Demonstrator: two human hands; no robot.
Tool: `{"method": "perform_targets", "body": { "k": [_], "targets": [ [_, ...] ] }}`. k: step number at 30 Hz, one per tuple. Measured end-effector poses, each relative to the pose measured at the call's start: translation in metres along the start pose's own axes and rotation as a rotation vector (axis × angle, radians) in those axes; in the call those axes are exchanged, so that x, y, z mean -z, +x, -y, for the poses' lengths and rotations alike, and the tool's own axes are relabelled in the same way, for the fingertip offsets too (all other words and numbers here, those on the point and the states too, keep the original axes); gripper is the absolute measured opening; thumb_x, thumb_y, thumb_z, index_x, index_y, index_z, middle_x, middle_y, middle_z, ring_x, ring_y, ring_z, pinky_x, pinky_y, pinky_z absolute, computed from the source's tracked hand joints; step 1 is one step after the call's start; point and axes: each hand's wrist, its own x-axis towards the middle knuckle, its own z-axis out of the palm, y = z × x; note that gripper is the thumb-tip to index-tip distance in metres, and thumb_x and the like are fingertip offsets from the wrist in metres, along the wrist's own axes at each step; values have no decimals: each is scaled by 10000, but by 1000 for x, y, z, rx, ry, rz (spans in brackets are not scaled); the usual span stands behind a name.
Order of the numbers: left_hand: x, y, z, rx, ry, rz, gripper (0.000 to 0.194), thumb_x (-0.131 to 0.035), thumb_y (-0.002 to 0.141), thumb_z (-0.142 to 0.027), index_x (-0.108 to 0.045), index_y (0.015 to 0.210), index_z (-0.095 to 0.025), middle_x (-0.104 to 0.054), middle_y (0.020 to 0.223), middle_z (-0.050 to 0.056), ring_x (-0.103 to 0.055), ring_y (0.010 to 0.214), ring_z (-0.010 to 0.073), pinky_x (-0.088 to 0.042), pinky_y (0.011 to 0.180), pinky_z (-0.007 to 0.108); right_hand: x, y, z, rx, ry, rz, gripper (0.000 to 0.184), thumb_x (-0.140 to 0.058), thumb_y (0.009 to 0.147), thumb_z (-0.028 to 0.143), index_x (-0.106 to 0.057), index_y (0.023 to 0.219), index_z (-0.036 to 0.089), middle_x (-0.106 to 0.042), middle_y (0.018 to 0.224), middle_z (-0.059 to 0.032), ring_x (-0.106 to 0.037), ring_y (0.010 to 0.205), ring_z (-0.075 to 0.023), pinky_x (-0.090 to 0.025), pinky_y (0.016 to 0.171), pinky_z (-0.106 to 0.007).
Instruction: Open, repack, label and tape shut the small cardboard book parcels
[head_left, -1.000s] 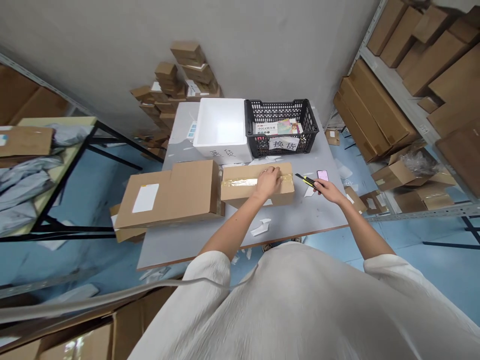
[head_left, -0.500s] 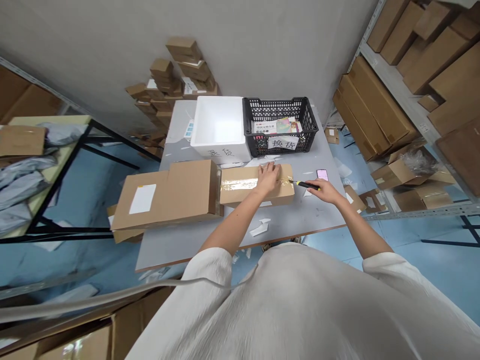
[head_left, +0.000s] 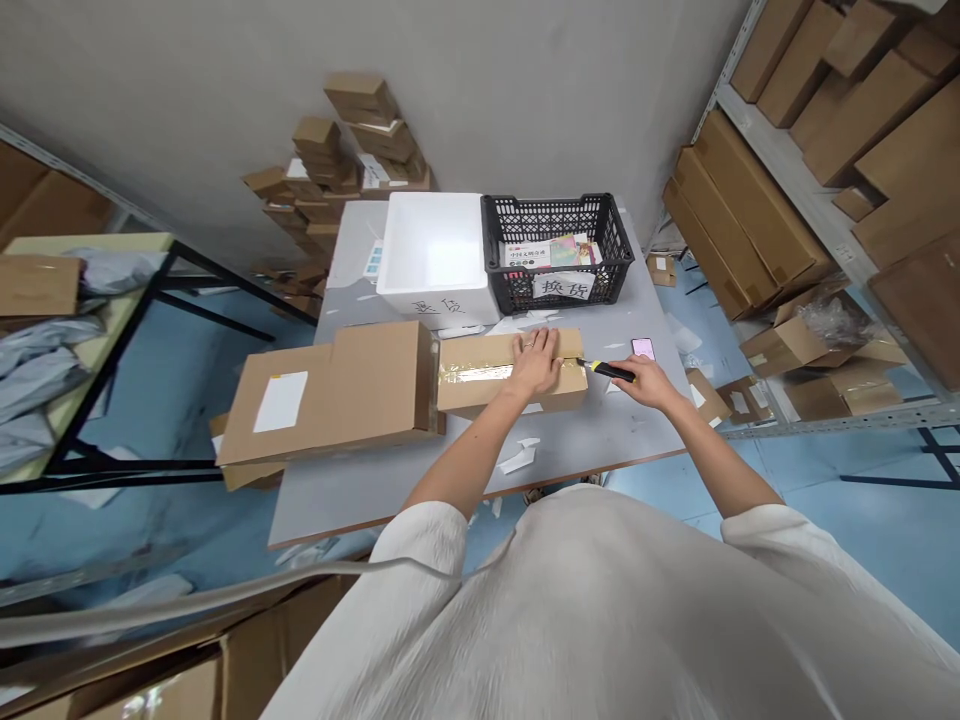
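Note:
A small cardboard box (head_left: 480,372) sealed with clear tape lies on the grey table (head_left: 420,470). My left hand (head_left: 535,362) lies flat on its top, fingers spread, pressing it down. My right hand (head_left: 643,380) is closed on a yellow-and-black utility knife (head_left: 606,369), whose tip touches the right end of the box at the tape seam. A pink phone (head_left: 643,348) lies on the table just beyond my right hand.
A large flat cardboard box (head_left: 330,392) with a white label lies left of the small one. Behind stand a white foam box (head_left: 437,255) and a black plastic crate (head_left: 555,250) with papers. Paper scraps (head_left: 521,458) litter the table. Shelves of cartons (head_left: 817,150) stand on the right.
My right hand brought the knife leftward from above the table until its tip reached the box's right end. My left hand stayed on the box top.

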Motion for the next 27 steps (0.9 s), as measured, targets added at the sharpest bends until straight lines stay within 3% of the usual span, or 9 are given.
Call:
{"method": "perform_targets", "body": {
  "k": [7, 20, 27],
  "targets": [
    [-8, -8, -3, -13, -13, -98, 737, -357, 1098, -437, -381, 1774, -142, -440, 1807, 219, -348, 1704, 399, -216, 1360, 646, -15, -3, -1, -32, -18, -79, 480, -608, 1131, 516, -750, 1526, 283, -787, 1239, -127, -689, 1182, -343, -535, 1026, -453],
    [-2, -8, -1, -34, -18, -104, 634, -369, 1102, -429, -526, 1650, -151, -478, 1774, 223, -392, 1662, 396, -287, 1315, 597, -10, -3, -21, 28, -75, -100, 535, -534, 1147, 581, -749, 1530, 275, -778, 1269, -149, -666, 1161, -357, -503, 982, -477],
    [3, -8, 2, -58, -43, -89, 653, -455, 1073, -467, -494, 1664, -192, -515, 1722, 220, -417, 1618, 404, -281, 1312, 589, -22, 0, -23, -1, 24, -110, 527, -565, 1129, 603, -748, 1506, 283, -790, 1347, -134, -691, 1214, -357, -538, 1037, -490]
  ]
}}
